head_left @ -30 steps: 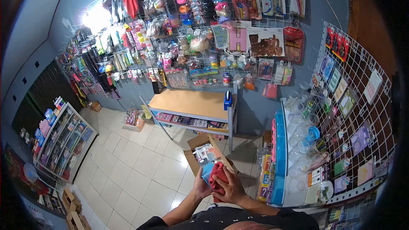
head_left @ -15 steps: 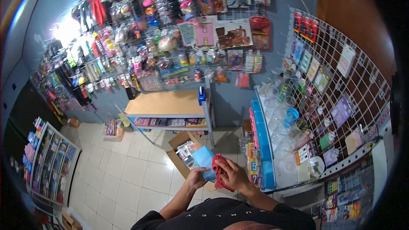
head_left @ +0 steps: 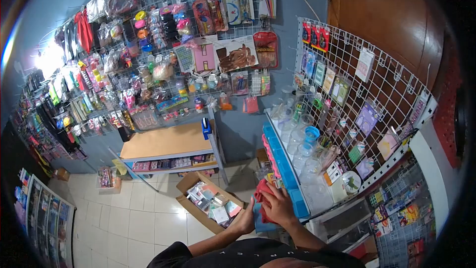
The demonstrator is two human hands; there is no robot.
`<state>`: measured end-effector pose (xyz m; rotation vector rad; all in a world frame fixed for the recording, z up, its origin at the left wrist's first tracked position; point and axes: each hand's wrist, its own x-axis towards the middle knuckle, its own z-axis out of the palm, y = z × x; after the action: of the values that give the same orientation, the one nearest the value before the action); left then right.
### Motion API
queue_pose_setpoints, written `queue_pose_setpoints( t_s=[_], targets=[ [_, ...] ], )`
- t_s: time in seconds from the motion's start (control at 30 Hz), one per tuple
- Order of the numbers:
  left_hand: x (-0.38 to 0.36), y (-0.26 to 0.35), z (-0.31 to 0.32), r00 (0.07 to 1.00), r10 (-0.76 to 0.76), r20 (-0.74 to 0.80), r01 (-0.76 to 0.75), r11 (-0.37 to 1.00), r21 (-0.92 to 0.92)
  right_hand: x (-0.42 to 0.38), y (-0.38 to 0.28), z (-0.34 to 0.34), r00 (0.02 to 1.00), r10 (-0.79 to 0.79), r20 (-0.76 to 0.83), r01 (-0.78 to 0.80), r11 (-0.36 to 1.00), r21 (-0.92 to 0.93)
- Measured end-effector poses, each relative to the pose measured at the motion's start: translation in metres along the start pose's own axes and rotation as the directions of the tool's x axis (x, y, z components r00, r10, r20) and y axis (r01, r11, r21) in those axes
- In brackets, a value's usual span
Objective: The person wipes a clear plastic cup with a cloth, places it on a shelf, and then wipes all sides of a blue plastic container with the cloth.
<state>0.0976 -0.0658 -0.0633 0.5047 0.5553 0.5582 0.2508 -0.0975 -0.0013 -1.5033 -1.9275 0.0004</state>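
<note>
My right hand [head_left: 280, 208] is closed on a crumpled red cloth [head_left: 262, 188], pressing it against a flat blue item [head_left: 264, 226]. The cloth and hand cover much of the blue item, and its exact kind does not show. At its left edge my left hand [head_left: 244, 221] grips it, with the thumb pointing up along the side. Just beyond my left hand, an open cardboard box [head_left: 186, 182] on the tiled floor holds many small packaged goods.
Behind the box stands a wooden-topped shelf table [head_left: 166, 140] with a blue tape dispenser [head_left: 206, 128]. On the right, a white counter [head_left: 317, 196] bears clear jars below a wire grid rack [head_left: 391, 82]. Packaged goods hang across the wall; a display cabinet [head_left: 47, 213] is at left.
The view has turned right. Both hands, with the blue item and red cloth, have shifted right, away from over the box, so its contents show more fully. The blue item appears more steeply tilted.
</note>
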Motion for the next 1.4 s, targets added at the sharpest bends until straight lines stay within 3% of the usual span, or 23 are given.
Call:
queue_pose_setpoints(
  t_s=[0.1, 0.13, 0.17, 0.23, 0.3, 0.33, 0.37, 0.4, 0.43, 0.5, 0.6, 0.67, 0.73, 0.77, 0.8, 0.83, 0.9, 0.93, 1.03, 1.1, 1.2, 1.3, 1.4],
  targets=[
    [0.002, 0.010, 0.015, 0.998, 0.066, 0.006, -0.065, 0.998, -0.018, 0.002, -0.004, -0.004, 1.000, 0.000, 0.007, 0.001, 0.999, -0.045],
    [0.002, 0.018, 0.015, 0.999, 0.009, 0.031, -0.006, 0.996, -0.093, -0.004, -0.008, 0.000, 0.999, -0.028, 0.017, 0.029, 0.998, -0.054],
    [0.001, 0.027, 0.015, 0.995, -0.060, -0.086, 0.051, 0.993, -0.104, -0.009, -0.013, 0.005, 0.998, -0.059, 0.030, 0.060, 0.996, -0.062],
    [0.004, 0.039, 0.002, 0.998, -0.012, -0.054, 0.006, 0.993, -0.116, -0.021, -0.027, 0.009, 0.991, -0.087, 0.103, 0.090, 0.996, -0.025],
    [0.010, 0.042, -0.019, 0.993, 0.009, -0.118, -0.024, 0.991, -0.130, -0.029, -0.037, 0.008, 0.977, -0.125, 0.174, 0.112, 0.990, 0.082],
    [0.018, 0.040, -0.033, 0.981, 0.035, -0.191, -0.051, 0.996, -0.079, -0.032, -0.035, 0.011, 0.968, -0.038, 0.247, -0.026, 0.967, 0.253],
    [0.023, 0.036, -0.046, 0.963, 0.062, -0.264, -0.072, 0.997, -0.026, -0.036, -0.030, 0.015, 0.943, 0.035, 0.332, -0.175, 0.898, 0.404],
    [0.006, 0.046, -0.027, 0.922, 0.199, -0.331, -0.227, 0.973, -0.048, -0.038, -0.024, 0.019, 0.900, 0.088, 0.426, -0.327, 0.783, 0.529],
    [0.005, 0.047, -0.035, 0.906, 0.236, -0.351, -0.267, 0.963, -0.041, -0.040, -0.014, 0.020, 0.874, 0.104, 0.475, -0.427, 0.631, 0.647],
    [0.005, 0.052, -0.056, 0.870, 0.310, -0.384, -0.346, 0.938, -0.026, -0.036, 0.000, 0.004, 0.811, 0.208, 0.547, -0.584, 0.353, 0.731],
    [-0.010, 0.056, -0.055, 0.857, 0.374, -0.354, -0.422, 0.904, -0.067, -0.007, -0.015, -0.049, 0.805, 0.361, 0.470, -0.492, -0.035, 0.870],
    [-0.013, 0.050, -0.056, 0.884, 0.345, -0.317, -0.391, 0.916, -0.093, -0.002, -0.014, -0.037, 0.811, 0.446, 0.379, -0.447, 0.052, 0.893],
    [-0.004, 0.020, -0.059, 0.900, 0.362, -0.242, -0.370, 0.929, 0.015, 0.005, -0.029, -0.033, 0.800, 0.453, 0.392, -0.564, 0.350, 0.748],
    [0.001, 0.006, -0.055, 0.907, 0.370, -0.203, -0.363, 0.929, 0.069, -0.004, -0.021, -0.001, 0.950, 0.299, 0.090, -0.289, 0.731, 0.619],
    [0.000, -0.003, -0.043, 0.840, 0.461, -0.286, -0.416, 0.886, 0.206, -0.012, -0.014, 0.016, 0.957, 0.289, -0.032, -0.222, 0.796, 0.563],
    [-0.007, -0.001, -0.030, 0.859, 0.436, -0.269, -0.426, 0.899, 0.099, -0.014, -0.012, 0.023, 0.952, 0.264, -0.153, -0.157, 0.854, 0.496],
    [-0.025, 0.011, -0.013, 0.916, 0.346, -0.202, -0.320, 0.935, 0.149, -0.009, -0.004, 0.021, 0.950, 0.301, -0.083, -0.227, 0.848, 0.479],
    [-0.026, 0.009, -0.012, 0.914, 0.354, -0.197, -0.327, 0.932, 0.158, 0.000, -0.011, 0.012, 0.944, 0.285, -0.167, -0.205, 0.902, 0.381],
    [-0.027, -0.005, -0.002, 0.905, 0.379, -0.195, -0.361, 0.925, 0.120, 0.017, -0.029, -0.005, 0.954, 0.229, -0.193, -0.162, 0.936, 0.311],
    [-0.026, 0.003, 0.008, 0.878, 0.432, -0.207, -0.434, 0.900, 0.040, 0.019, -0.040, -0.013, 0.981, 0.095, -0.169, -0.042, 0.955, 0.294],
    [-0.018, 0.018, -0.001, 0.840, 0.465, -0.281, -0.466, 0.882, 0.066, 0.011, -0.051, -0.015, 0.986, -0.023, -0.164, 0.066, 0.963, 0.261],
    [-0.016, 0.020, -0.009, 0.816, 0.491, -0.305, -0.482, 0.869, 0.111, 0.005, -0.030, 0.003, 0.967, 0.109, -0.230, -0.014, 0.926, 0.378],
    [-0.023, 0.017, -0.003, 0.838, 0.465, -0.284, -0.431, 0.885, 0.176, 0.011, -0.001, 0.009, 0.942, 0.223, -0.252, -0.138, 0.939, 0.316]
  ],
)
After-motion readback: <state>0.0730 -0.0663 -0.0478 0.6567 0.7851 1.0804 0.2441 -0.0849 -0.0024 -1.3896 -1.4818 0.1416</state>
